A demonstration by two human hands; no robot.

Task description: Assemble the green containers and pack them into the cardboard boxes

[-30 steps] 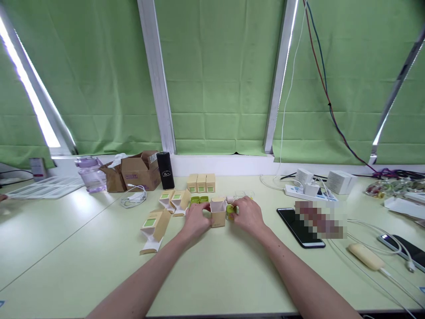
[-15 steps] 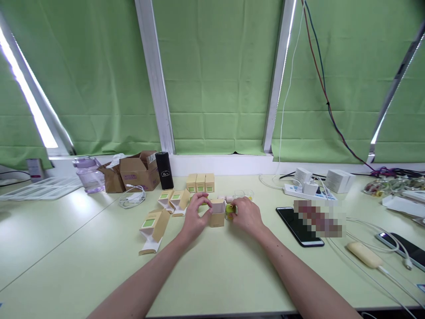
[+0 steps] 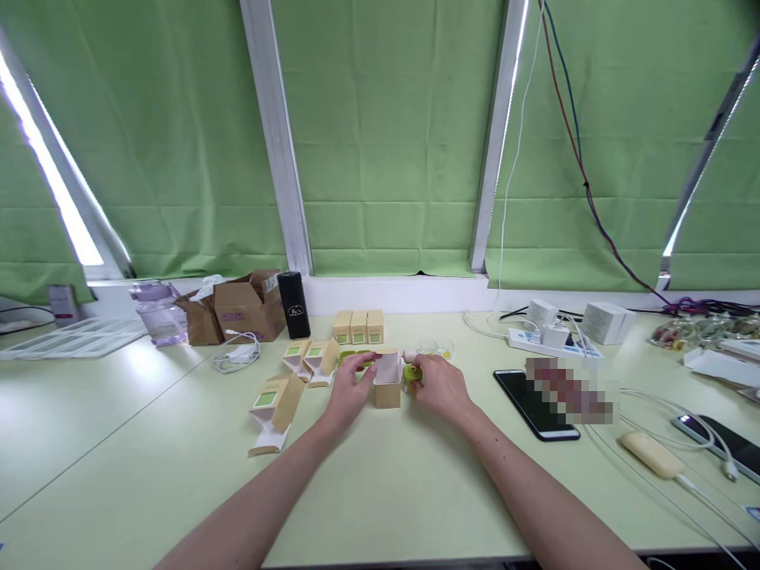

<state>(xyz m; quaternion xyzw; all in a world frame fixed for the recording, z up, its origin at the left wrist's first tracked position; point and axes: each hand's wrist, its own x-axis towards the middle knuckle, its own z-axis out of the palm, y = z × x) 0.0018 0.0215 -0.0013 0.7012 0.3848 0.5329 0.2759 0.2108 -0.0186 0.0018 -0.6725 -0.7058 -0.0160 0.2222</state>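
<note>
A small kraft box (image 3: 388, 392) stands with its open top up at the middle of the table, its white inside showing. My left hand (image 3: 351, 388) grips its left side between thumb and fingers. Just right of the box, my right hand (image 3: 438, 384) pinches a small green item (image 3: 411, 374). Behind the hands lie clear round cups (image 3: 444, 348) and a green piece (image 3: 347, 354), partly hidden. Three closed kraft boxes (image 3: 358, 327) stand in a row farther back. Left of my left hand are two boxes with open flaps (image 3: 321, 360) and a larger-looking one (image 3: 277, 404) nearer me.
A black cylinder (image 3: 294, 305), cardboard carton (image 3: 246, 309), purple bottle (image 3: 159, 314) and coiled white cable (image 3: 236, 354) are at the back left. On the right are a phone (image 3: 534, 404), power strip (image 3: 552, 342), cream device (image 3: 651, 454) and loose cables.
The box has shifted slightly left and its opening now shows more. My left fingers have closed in on its left side. My right hand has hardly moved.
</note>
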